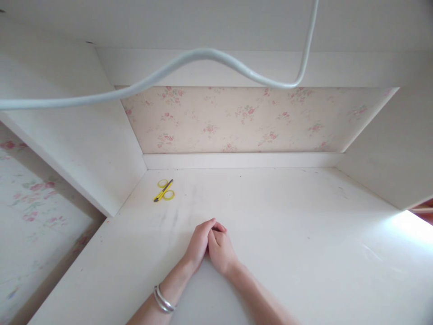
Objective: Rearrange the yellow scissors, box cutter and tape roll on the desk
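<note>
My left hand [198, 243] and my right hand [221, 250] are clasped together on the white desk [287, 216]. The left fingers wrap around the front of the right hand, whose fingers are folded inward. No object shows in either hand, though the space between the palms is hidden. Silver bangles [163, 299] circle the left wrist. Beyond the hands, to the left, lies a yellow and dark utility knife [163, 190], slanted on the desk. One yellow ring-shaped tape roll [163, 183] is at its far side, another yellow tape roll [169, 195] at its near side.
White side panels stand at left [84, 149] and right [382, 149]. Floral wallpaper [219, 119] covers the back, above a low white ledge [243, 160]. A pale cable [206, 54] hangs across the upper view. Bright light falls on the right edge.
</note>
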`<state>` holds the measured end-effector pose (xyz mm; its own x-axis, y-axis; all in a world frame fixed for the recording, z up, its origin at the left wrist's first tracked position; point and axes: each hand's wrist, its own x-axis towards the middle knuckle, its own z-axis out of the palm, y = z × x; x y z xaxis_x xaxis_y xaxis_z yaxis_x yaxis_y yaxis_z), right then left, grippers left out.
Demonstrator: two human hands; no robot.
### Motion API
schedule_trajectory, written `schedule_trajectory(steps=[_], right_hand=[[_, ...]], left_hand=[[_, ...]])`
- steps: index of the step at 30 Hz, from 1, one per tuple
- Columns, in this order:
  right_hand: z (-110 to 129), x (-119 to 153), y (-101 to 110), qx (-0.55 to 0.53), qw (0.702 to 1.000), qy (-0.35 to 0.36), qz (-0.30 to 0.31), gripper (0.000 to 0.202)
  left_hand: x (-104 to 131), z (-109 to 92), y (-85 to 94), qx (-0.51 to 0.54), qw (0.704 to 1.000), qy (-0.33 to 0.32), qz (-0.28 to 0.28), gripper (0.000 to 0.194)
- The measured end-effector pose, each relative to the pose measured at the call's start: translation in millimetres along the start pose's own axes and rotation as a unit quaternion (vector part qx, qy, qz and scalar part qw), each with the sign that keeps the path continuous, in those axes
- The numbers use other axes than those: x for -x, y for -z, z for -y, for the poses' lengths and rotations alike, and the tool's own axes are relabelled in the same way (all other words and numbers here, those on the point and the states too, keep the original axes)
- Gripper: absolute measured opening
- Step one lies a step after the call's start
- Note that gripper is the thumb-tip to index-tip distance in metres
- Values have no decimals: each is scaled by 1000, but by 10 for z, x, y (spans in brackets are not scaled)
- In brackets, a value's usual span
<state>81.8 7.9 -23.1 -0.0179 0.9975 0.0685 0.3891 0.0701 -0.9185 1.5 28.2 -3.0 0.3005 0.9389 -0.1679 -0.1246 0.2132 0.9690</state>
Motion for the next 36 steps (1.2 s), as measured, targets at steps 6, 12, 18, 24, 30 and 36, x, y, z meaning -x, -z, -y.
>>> schedule_trajectory(steps=[6,12,18,24,30,36], right_hand=[[13,1,7,1,1000,-2,4,47],[1,-1,4,1,1000,1,6,47],[-12,0,1,6,1000,4,3,48],[10,1,7,9,1000,5,4,46],[15,1,5,5,1000,7,1,47],[5,-2,11,6,1000,6,5,46]], left_hand=[[-6,-4,3,-7,1000,-3,2,40],[-13,14,5,4,1000,-8,-2,38],[-11,19,6,8,1000,-5,3,38],[-3,-13,1,-1,1000,4,2,39],[0,-31,-10,-8,1000,0,-2,38],[3,-32,-9,-9,1000,-3,-3,39]])
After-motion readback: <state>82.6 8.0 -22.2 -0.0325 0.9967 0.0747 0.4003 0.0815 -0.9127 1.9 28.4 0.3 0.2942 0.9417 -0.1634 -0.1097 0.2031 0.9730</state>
